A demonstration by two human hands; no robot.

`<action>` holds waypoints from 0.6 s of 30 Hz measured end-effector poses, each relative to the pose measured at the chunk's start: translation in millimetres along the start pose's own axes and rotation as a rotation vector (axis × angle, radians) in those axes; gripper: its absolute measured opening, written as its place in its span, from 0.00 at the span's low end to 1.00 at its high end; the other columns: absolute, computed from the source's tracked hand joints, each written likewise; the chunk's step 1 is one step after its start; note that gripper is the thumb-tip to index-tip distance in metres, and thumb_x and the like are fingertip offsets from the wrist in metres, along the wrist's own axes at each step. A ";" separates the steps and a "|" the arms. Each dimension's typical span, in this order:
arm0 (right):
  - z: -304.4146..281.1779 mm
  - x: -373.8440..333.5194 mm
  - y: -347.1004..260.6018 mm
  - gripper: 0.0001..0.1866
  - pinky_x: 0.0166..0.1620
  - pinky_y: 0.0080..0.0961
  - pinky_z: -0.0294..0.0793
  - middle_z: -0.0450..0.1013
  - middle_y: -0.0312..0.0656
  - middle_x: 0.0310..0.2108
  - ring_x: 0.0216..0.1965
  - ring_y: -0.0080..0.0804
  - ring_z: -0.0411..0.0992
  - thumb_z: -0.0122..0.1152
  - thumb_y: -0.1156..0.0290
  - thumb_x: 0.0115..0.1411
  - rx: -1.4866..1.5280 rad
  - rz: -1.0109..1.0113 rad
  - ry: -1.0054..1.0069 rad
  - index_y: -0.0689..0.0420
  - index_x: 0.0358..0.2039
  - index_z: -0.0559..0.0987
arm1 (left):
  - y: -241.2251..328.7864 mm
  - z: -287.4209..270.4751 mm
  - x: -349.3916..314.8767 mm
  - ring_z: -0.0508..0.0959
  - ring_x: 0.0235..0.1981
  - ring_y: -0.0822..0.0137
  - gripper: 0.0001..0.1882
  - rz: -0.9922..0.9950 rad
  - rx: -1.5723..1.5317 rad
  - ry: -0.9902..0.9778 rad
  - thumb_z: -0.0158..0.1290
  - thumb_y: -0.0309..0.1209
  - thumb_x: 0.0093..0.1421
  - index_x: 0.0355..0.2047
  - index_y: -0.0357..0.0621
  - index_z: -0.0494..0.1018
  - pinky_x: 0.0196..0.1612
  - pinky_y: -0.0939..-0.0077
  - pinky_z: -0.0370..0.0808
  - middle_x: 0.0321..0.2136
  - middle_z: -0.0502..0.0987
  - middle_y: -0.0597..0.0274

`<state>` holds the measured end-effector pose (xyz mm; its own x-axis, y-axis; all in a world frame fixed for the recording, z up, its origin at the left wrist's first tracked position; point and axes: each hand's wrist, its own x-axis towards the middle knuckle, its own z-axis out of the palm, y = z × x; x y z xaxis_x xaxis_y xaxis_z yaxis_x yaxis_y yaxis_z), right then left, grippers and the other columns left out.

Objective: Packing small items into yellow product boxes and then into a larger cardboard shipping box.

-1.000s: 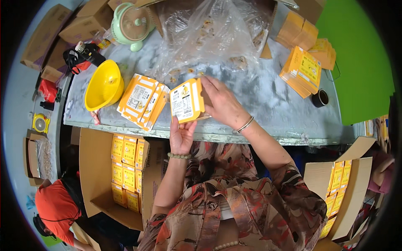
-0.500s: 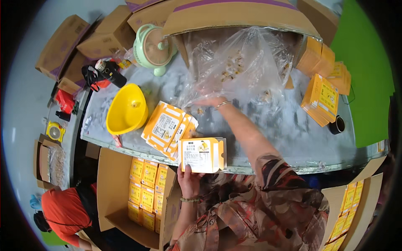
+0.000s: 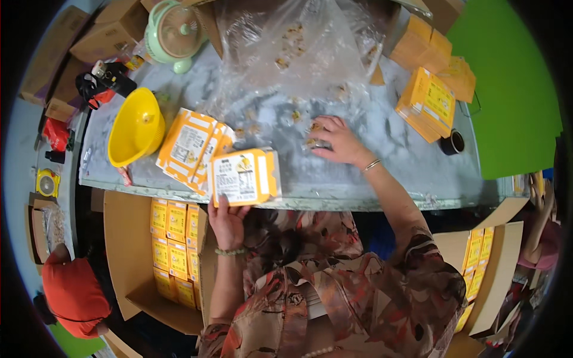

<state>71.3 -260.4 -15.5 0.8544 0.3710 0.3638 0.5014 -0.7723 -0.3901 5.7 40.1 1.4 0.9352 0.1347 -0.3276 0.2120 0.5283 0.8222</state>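
My left hand grips an orange-and-white carton at the table's front edge, thumb on its printed face and fingers beneath. The carton's flaps at the right end stand open. Further right, my right hand is curled over small clear packets with brownish contents on the tabletop. The fingers partly hide the packets. More loose packets lie beyond it, by a large clear plastic bag spilling from a big cardboard box. Flat orange-and-white cartons lie left of the held carton.
A yellow plastic basket and a green lidded pot stand on the left. Stacks of flat orange cartons and a dark cup are on the right. Below the table, a cardboard box holds filled yellow cartons. Other people are at both sides.
My right hand has come out of the clear bag, toward me, onto packets on the table. My left hand still holds the carton. The whole view has shifted.
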 end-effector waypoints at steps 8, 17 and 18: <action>-54.5 -62.4 33.0 0.04 0.37 0.18 0.65 0.67 0.38 0.33 0.35 0.26 0.66 0.53 0.78 0.46 0.405 0.412 0.364 0.61 0.26 0.73 | 1.6 -6.3 1.4 0.74 0.27 0.66 0.13 0.006 -0.064 -0.046 0.41 0.32 0.55 0.40 0.42 0.58 0.28 0.69 0.75 0.30 0.71 0.57; -37.0 -60.5 -0.4 0.18 0.45 0.26 0.60 0.62 0.40 0.40 0.44 0.35 0.60 0.59 0.69 0.42 0.183 0.213 0.219 0.54 0.37 0.70 | -5.5 1.2 -9.3 0.73 0.27 0.67 0.12 -0.008 -0.039 -0.080 0.41 0.32 0.55 0.39 0.42 0.61 0.29 0.69 0.75 0.30 0.71 0.57; -34.1 -53.5 -10.3 0.20 0.48 0.28 0.57 0.61 0.41 0.42 0.46 0.37 0.57 0.59 0.67 0.41 0.100 0.197 0.179 0.53 0.38 0.69 | -7.2 2.3 -9.7 0.74 0.27 0.67 0.12 -0.002 -0.042 -0.078 0.41 0.32 0.55 0.40 0.42 0.60 0.29 0.69 0.75 0.30 0.71 0.57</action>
<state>15.9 -289.9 -2.2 0.9036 0.1147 0.4127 0.3464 -0.7624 -0.5466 -4.2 33.1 -0.3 0.9543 0.0687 -0.2907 0.2034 0.5633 0.8009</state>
